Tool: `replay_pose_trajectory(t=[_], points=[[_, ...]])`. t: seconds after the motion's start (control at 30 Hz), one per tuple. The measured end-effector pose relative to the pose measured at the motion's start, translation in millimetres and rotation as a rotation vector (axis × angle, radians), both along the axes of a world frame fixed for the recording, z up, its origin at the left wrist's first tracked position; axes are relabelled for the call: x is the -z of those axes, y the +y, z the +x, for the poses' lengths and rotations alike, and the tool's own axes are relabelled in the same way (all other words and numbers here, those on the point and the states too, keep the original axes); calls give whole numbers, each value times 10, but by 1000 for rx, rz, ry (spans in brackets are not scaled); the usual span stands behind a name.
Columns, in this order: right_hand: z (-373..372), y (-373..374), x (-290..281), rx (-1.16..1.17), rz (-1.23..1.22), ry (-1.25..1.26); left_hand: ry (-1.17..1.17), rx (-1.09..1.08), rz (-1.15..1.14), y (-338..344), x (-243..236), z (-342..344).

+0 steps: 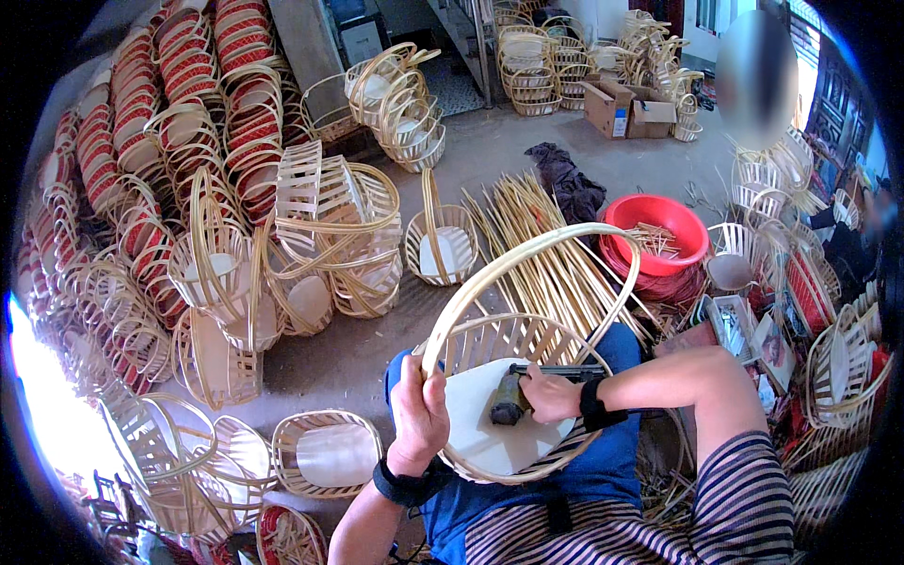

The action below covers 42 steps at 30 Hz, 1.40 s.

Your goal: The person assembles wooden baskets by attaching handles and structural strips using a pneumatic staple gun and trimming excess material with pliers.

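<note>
A pale woven bamboo basket [452, 468] with a tall arched handle rests tilted on my lap, its opening facing me. My left hand [418, 414] is closed around the left side, where the handle meets the rim. Inside the basket, my right hand [550, 395] grips a dark staple gun [508, 409], held over the white base panel [476, 438]. The tool's long dark bar reaches toward the right rim. Whether its tip touches the basket is hidden.
Bamboo sticks [556, 259] lie just beyond my knees, beside a red basin [683, 226] holding short pieces. Finished baskets [330, 452] crowd the left; red-banded stacks [169, 113] rise behind. Cardboard boxes [626, 111] stand farther back. At right are more baskets [838, 367] and a small box [733, 330].
</note>
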State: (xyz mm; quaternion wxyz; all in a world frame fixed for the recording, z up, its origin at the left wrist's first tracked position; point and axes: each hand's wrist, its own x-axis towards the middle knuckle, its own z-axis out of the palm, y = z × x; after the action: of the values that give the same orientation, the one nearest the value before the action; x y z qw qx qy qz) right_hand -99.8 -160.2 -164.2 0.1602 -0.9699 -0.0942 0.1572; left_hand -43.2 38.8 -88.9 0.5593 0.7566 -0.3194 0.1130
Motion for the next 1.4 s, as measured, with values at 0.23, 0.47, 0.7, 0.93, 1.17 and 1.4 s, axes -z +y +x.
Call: replay_pose_trajectory(t=[0.23, 0.47, 0.7, 0.93, 1.17, 1.4], points=[[-102, -235, -939, 201, 255, -98, 21, 49, 21, -118, -82, 43], [-773, -95, -1668, 174, 446, -889, 6, 19, 67, -213, -141, 81], [-727, -53, -1752, 325, 631, -719, 58, 47, -3, -270, -132, 51], [-708, -13, -1781, 481, 808, -664, 52, 39, 42, -258, -163, 34], [-701, 12, -1806, 540, 942, -544, 71, 28, 75, -274, -181, 86], [-750, 10, -1560, 35, 331, -717, 73, -32, 54, -389, -324, 96]])
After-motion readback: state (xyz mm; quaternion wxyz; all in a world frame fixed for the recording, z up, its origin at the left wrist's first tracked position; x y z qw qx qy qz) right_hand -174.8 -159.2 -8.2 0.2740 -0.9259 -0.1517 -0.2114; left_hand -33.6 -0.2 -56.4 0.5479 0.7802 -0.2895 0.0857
